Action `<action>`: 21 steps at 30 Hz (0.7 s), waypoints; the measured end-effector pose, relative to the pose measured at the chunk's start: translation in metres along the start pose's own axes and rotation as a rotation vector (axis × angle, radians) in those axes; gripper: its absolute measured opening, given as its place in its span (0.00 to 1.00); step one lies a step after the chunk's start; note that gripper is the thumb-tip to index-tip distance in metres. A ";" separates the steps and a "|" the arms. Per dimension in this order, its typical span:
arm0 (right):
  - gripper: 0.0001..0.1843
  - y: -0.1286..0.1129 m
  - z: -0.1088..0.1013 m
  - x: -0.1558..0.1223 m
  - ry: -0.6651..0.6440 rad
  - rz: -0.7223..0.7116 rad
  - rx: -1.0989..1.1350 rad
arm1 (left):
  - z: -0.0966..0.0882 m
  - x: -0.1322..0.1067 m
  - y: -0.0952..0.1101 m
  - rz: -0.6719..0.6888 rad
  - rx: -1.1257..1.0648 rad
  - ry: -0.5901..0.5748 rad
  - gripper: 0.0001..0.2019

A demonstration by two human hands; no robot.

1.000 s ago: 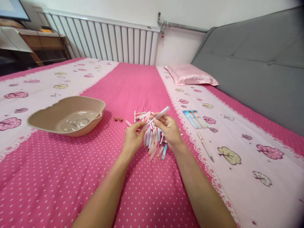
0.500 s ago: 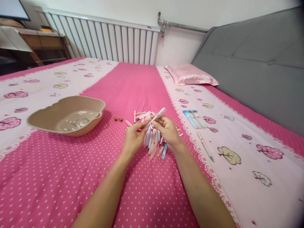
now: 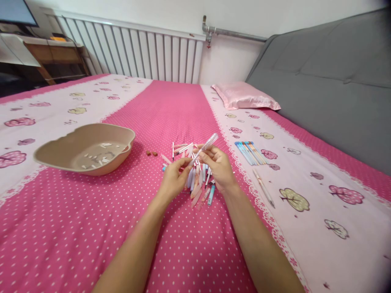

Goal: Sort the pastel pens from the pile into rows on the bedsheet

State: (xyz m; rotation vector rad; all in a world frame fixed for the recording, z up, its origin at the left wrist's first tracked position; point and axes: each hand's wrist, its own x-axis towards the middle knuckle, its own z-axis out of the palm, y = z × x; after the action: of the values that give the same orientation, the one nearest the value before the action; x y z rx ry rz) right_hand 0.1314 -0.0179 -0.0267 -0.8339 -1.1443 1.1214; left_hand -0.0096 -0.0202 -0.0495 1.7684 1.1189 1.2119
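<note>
My right hand grips a clear pen barrel that slants up to the right. My left hand pinches the barrel's lower end, fingers closed on it. Both hands hover over a heap of pens and pen parts in pink, white and blue lying on the pink dotted bedsheet. What the left fingers hold besides the barrel tip is too small to make out.
A beige tray with small white pieces sits at the left. Two small brown bits lie near it. A row of blue pens and a single pen lie on the right. A pink pillow and grey headboard are beyond.
The clear barrel dipped slightly and came back up; both hands stay over the heap with little shift.
</note>
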 end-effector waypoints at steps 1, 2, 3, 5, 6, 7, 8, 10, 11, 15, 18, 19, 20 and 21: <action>0.14 -0.002 0.000 0.000 0.012 -0.005 0.010 | 0.000 0.000 0.000 0.001 -0.002 -0.003 0.11; 0.13 -0.004 -0.001 0.000 0.025 -0.011 0.021 | 0.000 0.000 0.000 0.002 -0.004 -0.008 0.11; 0.13 -0.006 -0.002 0.000 0.036 -0.014 0.030 | 0.000 0.000 -0.001 0.001 -0.003 -0.011 0.10; 0.13 -0.011 -0.003 -0.001 0.056 -0.017 0.037 | 0.000 0.000 -0.002 -0.004 0.003 -0.013 0.10; 0.13 -0.014 -0.003 -0.002 0.065 -0.017 0.039 | 0.000 0.000 -0.002 -0.005 0.006 -0.012 0.10; 0.13 -0.017 -0.003 -0.003 0.074 -0.020 0.040 | 0.000 0.000 -0.002 -0.007 0.007 -0.011 0.10; 0.12 -0.019 -0.003 -0.003 0.084 -0.023 0.043 | 0.000 0.000 -0.003 -0.009 0.005 -0.009 0.09; 0.12 -0.025 -0.003 -0.005 0.114 -0.031 0.051 | 0.000 0.000 -0.003 -0.016 -0.014 -0.004 0.09; 0.12 -0.027 -0.003 -0.006 0.133 -0.035 0.058 | 0.000 0.000 -0.002 -0.024 -0.032 0.002 0.09; 0.12 -0.035 -0.008 -0.006 0.209 -0.049 0.105 | -0.006 0.000 0.003 -0.088 -0.143 0.055 0.07; 0.11 -0.036 -0.015 -0.004 0.284 -0.055 0.104 | -0.013 0.000 0.007 -0.148 -0.211 0.151 0.07; 0.11 -0.036 -0.018 -0.002 0.318 -0.057 0.095 | -0.015 0.000 0.008 -0.166 -0.230 0.183 0.07; 0.12 -0.035 -0.021 -0.001 0.353 -0.060 0.088 | -0.018 0.000 0.009 -0.180 -0.250 0.208 0.07; 0.12 -0.035 -0.023 0.000 0.384 -0.062 0.082 | -0.019 0.001 0.009 -0.189 -0.271 0.229 0.06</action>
State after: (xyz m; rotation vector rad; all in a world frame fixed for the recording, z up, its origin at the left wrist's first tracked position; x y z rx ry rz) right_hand 0.1621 -0.0265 0.0001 -0.8972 -0.7938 0.9018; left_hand -0.0255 -0.0216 -0.0352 1.3173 1.1594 1.4006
